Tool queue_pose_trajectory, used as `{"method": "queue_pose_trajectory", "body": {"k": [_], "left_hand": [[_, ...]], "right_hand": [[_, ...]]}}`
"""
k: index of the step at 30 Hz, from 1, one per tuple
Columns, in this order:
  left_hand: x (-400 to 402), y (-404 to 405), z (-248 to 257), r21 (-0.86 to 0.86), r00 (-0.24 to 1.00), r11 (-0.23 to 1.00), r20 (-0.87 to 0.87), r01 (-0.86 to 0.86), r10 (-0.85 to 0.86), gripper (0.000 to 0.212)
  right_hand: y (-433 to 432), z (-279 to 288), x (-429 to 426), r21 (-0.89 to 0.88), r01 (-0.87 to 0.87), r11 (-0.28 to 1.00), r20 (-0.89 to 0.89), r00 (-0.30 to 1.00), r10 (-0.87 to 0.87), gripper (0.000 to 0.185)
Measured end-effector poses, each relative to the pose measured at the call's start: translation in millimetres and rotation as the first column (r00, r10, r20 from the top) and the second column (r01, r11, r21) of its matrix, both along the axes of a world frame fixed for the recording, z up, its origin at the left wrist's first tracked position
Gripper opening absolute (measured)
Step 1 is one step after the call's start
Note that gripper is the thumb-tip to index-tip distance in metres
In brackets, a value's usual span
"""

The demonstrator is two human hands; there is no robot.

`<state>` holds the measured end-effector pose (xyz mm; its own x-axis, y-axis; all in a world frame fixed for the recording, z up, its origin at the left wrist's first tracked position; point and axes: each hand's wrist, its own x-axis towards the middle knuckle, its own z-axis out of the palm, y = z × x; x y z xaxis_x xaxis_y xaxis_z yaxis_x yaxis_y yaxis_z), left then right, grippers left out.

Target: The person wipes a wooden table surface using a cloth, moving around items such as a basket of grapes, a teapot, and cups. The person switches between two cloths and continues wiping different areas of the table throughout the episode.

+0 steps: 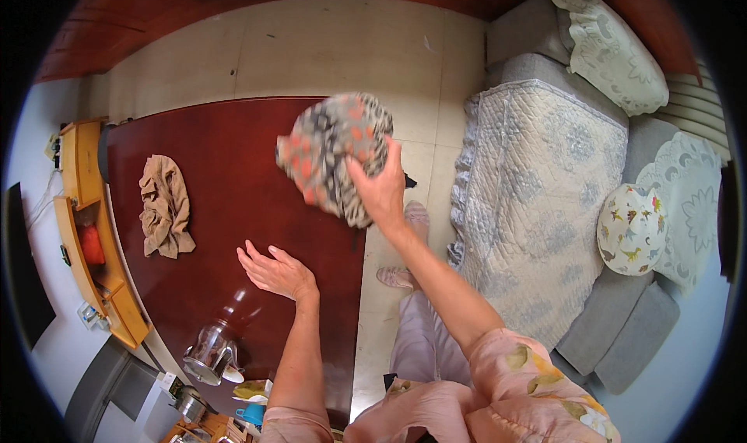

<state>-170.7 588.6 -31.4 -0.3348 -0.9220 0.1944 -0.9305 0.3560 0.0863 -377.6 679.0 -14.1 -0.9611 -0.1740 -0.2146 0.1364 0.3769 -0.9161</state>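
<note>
My right hand grips a folded patterned cloth in grey, black and orange, held over the table edge nearest the sofa; the cloth is slightly blurred. My left hand hovers palm inward above the dark red table, fingers apart and holding nothing. A crumpled brown cloth lies on the far left part of the tabletop, touched by neither hand.
Near my left forearm stand a shiny metal pitcher, a blue cup and a dish with something yellow. A wooden cabinet lines the left side. At right is a sofa with a quilted cover and a dinosaur-print cushion.
</note>
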Motion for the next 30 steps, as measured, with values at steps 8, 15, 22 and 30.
{"method": "queue_pose_trajectory", "body": {"k": [8,15,22,30], "left_hand": [[7,-4,-2,-0.006,1.0,1.0,0.003,-0.012,0.012,0.048],[1,-2,1,0.008,1.0,1.0,-0.019,-0.006,0.006,0.048],[7,-4,-5,-0.035,1.0,0.999,0.001,0.002,-0.002,0.046],[3,-2,-4,-0.026,1.0,1.0,0.012,0.007,-0.006,0.047]], "right_hand": [[55,12,129,-0.121,-0.115,0.986,0.254,0.957,0.143,0.075],[24,8,57,-0.054,-0.057,0.997,0.132,0.989,0.064,0.078],[59,8,139,-0.104,-0.113,0.988,0.238,0.962,0.135,0.078],[38,8,86,-0.091,-0.033,0.995,0.181,0.982,0.049,0.076]]}}
